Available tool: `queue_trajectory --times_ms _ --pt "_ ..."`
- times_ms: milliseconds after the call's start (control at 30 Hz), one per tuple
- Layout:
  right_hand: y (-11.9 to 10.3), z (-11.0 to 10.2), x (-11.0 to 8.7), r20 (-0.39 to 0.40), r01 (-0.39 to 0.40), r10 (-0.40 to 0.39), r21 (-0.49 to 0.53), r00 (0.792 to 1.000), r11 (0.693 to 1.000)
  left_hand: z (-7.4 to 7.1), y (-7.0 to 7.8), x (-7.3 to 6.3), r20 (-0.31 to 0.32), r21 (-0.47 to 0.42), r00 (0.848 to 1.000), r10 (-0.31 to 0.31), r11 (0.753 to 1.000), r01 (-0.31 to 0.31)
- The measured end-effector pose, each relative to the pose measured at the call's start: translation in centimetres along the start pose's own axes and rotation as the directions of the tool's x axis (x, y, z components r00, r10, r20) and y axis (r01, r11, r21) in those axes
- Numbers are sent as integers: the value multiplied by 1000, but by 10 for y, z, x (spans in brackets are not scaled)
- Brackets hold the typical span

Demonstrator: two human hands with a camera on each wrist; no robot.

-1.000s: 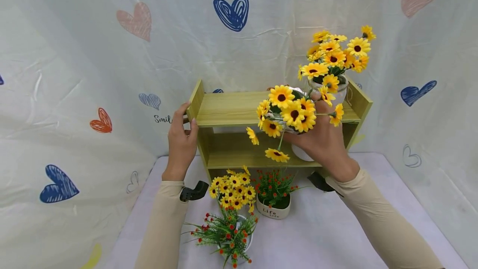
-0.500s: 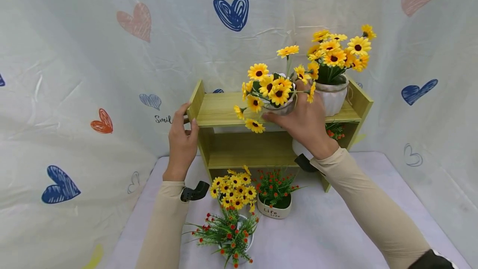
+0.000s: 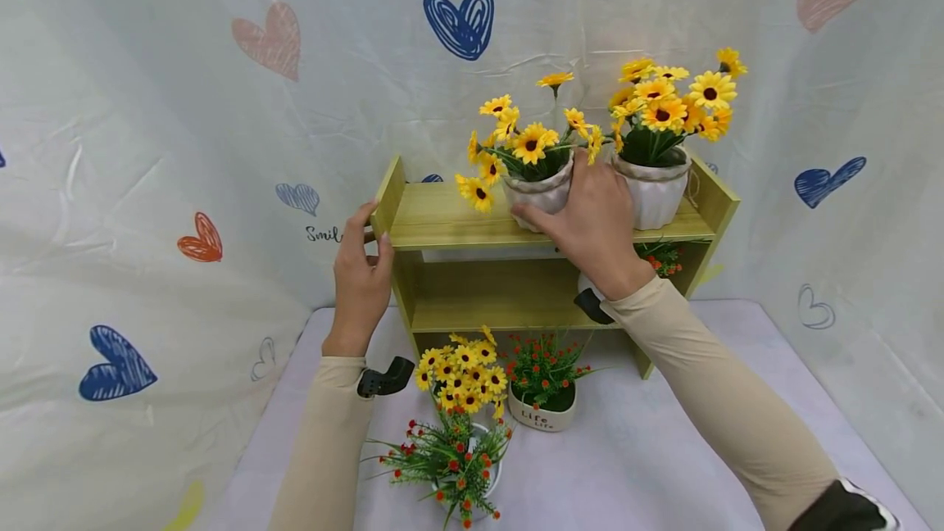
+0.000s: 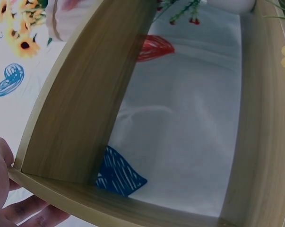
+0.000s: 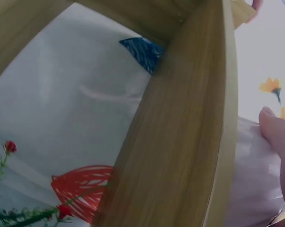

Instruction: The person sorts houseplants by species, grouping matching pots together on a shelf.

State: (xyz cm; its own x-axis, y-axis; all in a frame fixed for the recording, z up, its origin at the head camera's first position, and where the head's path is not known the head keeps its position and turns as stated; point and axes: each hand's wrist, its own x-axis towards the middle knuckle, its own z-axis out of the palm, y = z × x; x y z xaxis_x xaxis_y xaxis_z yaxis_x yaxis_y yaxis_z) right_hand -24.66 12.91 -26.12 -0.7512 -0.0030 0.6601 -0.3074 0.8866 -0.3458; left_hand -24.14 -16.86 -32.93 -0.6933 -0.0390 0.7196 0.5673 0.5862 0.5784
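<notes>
My right hand grips a white ribbed flowerpot of yellow artificial daisies by its right side, thumb across the front. The pot stands upright at the top board of a wooden shelf; in the right wrist view its wall is right against the board's edge. My left hand holds the shelf's left side panel at its upper front corner, thumb in front and fingers behind. The left wrist view shows those fingers around the corner.
A matching pot of yellow daisies stands at the top board's right end. A white pot with red-flowered greenery is on the middle board, partly behind my right wrist. On the table stand a "Life" planter, yellow flowers and a red-flowered plant.
My right hand has brought the daisy pot left and away from the other daisy pot, then turned it upright and set it back at the top board. My left hand has stayed in place.
</notes>
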Motion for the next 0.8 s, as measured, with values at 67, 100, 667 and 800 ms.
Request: queue_trajectory --times_ms 67,100,667,800 --pt "-1 1 2 -9 2 -2 -25 1000 1000 0 0 0 -1 -2 1000 -3 1000 3" --pt "-1 2 2 -13 3 -3 -40 1000 999 0 0 0 -1 -2 1000 -5 1000 5" --pt "-2 6 2 -99 -4 -11 -150 995 989 2 1 0 -3 -12 1000 -11 1000 11" --pt "-3 3 -1 -88 -3 -9 -135 996 991 1 1 -1 -5 -15 1000 -12 1000 12"
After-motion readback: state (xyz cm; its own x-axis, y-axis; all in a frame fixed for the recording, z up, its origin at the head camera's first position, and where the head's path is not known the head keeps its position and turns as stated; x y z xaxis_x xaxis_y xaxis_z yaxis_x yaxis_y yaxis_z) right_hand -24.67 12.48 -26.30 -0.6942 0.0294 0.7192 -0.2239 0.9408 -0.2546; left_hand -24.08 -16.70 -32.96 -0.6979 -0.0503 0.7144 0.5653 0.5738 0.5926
